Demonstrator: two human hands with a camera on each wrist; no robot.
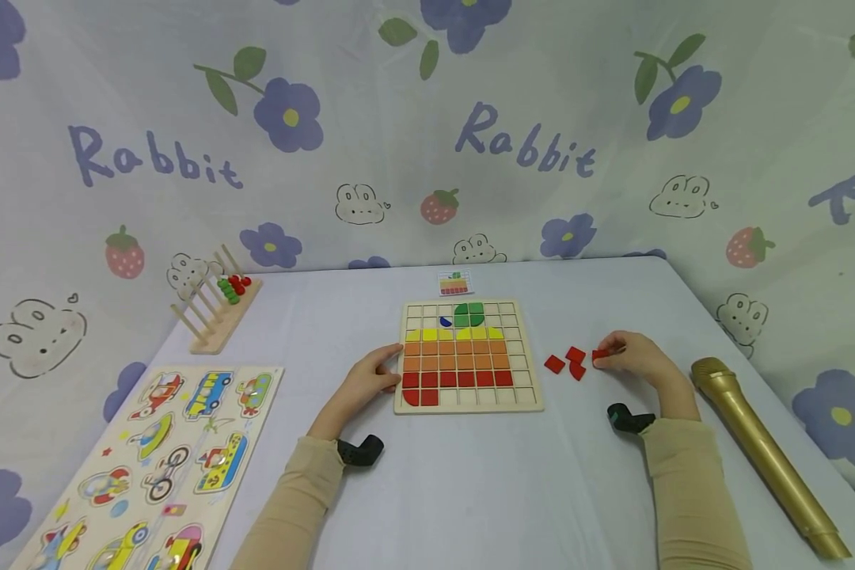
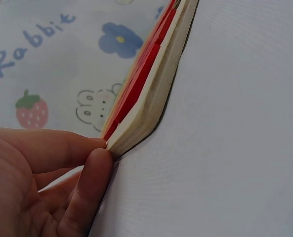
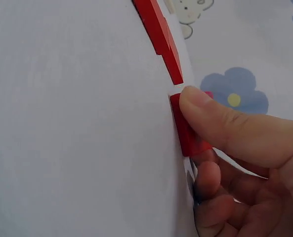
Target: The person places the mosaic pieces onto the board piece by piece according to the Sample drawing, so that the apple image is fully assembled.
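A pale wooden grid board (image 1: 527,380) lies mid-table, bearing rows of red, orange and yellow tiles, with green tiles and a small blue one near the top. At its left edge, my left hand (image 1: 362,383) pinches the rim between thumb and finger; the left wrist view shows both fingertips meeting at the board's side (image 2: 151,106). My right hand (image 1: 634,356) holds a red tile (image 3: 186,129) between thumb and fingers, low over the table right of the board. Beside it lie loose red tiles (image 1: 555,364), one with a rounded side.
Behind the board is a small picture card (image 1: 455,283). A wooden peg stand (image 1: 217,324) with red and green beads stands back left. A vehicle puzzle board (image 1: 178,443) covers the left front. Along the right side lies a gold microphone (image 1: 769,455).
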